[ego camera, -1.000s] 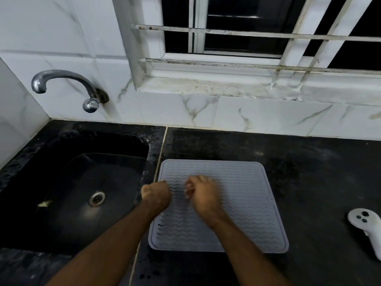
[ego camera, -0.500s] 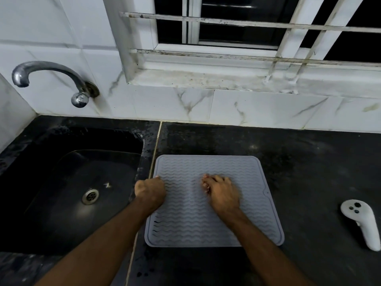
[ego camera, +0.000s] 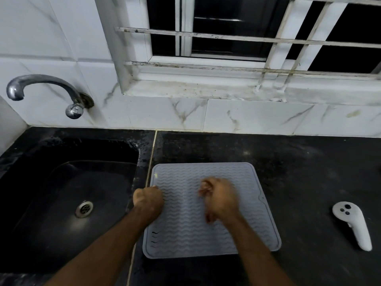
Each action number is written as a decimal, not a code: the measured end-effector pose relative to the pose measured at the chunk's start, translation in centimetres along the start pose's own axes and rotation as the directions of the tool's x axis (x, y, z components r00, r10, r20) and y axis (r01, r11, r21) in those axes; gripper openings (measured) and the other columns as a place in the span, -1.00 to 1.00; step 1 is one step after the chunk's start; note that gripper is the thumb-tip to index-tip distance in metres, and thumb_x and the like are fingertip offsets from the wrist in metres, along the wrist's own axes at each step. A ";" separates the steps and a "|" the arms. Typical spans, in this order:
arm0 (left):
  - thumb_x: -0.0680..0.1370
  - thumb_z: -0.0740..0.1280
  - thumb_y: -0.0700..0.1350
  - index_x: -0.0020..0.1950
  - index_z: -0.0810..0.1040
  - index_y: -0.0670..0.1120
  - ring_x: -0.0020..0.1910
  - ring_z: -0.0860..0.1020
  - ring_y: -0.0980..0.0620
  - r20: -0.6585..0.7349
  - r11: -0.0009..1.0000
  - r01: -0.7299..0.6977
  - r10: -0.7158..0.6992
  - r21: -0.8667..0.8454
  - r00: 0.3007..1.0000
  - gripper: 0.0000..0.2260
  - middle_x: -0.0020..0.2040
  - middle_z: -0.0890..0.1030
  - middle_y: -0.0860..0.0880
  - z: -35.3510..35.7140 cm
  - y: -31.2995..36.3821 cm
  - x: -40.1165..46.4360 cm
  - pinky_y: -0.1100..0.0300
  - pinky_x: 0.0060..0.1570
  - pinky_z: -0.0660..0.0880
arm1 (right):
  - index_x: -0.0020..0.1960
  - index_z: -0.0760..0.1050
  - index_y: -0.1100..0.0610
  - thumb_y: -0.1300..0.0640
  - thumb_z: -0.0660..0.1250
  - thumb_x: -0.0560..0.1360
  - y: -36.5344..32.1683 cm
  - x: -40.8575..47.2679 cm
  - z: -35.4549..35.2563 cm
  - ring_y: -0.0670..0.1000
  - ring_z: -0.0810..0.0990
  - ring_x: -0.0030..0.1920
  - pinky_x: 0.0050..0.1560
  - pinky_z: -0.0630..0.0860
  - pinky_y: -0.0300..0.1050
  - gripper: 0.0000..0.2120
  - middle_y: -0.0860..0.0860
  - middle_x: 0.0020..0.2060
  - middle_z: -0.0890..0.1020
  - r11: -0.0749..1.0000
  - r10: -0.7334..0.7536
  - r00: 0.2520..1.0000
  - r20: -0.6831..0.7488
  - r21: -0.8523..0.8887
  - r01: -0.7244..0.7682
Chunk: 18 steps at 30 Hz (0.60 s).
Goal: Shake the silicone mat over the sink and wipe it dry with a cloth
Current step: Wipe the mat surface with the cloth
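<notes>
On black stone counter's left edge beside black sink (ego camera: 61, 182): flat grey ribbed silicone mat (ego camera: 243, 223). Left hand (ego camera: 148, 200) fisted at mat's left rim, grip unclear; right hand (ego camera: 219, 198) blurred, curled, fingers unreadable. Risk: limp wet mat slipping from weak pinch, dripping onto counter.

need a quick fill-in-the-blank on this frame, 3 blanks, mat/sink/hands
1. The mat lies flat on the counter, to the ____ of the sink.
2. The left hand rests at the mat's ____ edge.
3. The white controller lies on the counter to the ____ of the mat.

Missing words: right; left; right
</notes>
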<state>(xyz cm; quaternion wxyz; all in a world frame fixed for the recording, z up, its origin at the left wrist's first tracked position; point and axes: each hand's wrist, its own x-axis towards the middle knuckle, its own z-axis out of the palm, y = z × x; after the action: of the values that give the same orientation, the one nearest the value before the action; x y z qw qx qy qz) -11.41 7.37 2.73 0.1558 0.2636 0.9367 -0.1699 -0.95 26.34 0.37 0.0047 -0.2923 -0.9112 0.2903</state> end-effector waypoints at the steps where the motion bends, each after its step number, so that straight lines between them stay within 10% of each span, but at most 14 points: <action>1: 0.65 0.22 -0.03 0.34 0.47 -0.06 0.24 0.56 -0.01 0.002 1.000 -0.010 0.010 0.003 1.000 -0.72 0.28 0.57 -0.01 -0.1 0.0 0.1 0.10 0.16 0.45 | 0.23 0.55 -0.10 0.05 0.29 0.54 -1.9 -0.3 1.9 0.00 0.53 0.15 0.23 0.50 0.00 -0.72 -0.04 0.15 0.57 0.997 -0.066 0.997 0.049 -0.026 0.067; 4: 0.65 0.19 -0.05 0.32 0.48 -0.03 0.22 0.58 0.00 -0.001 1.000 0.004 -0.004 -0.027 1.000 -0.74 0.25 0.59 0.02 0.1 -0.2 0.1 0.10 0.10 0.45 | 0.46 0.40 -0.05 0.02 0.28 0.55 -4.3 -0.3 4.8 0.13 0.32 0.41 0.41 0.37 0.08 -0.53 0.06 0.40 0.38 0.980 -0.078 0.988 0.131 -0.170 0.100; 18: 0.63 0.23 0.10 0.27 0.49 -0.02 0.11 0.61 0.03 -0.034 0.994 -0.026 0.022 -0.104 0.999 -0.71 0.16 0.62 0.03 0.6 -0.9 0.5 0.11 0.03 0.46 | 0.34 0.47 0.03 -0.10 0.11 0.64 10.5 3.2 -6.8 0.19 0.43 0.27 0.20 0.47 0.13 -0.62 0.13 0.27 0.47 0.928 0.311 0.935 -0.169 -0.159 -0.338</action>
<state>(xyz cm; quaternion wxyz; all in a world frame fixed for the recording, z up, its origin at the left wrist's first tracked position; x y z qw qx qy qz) -12.22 6.60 2.20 0.1561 0.2689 0.9435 -0.1143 3.19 38.51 -0.09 -0.0063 -0.4582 -0.8705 0.1797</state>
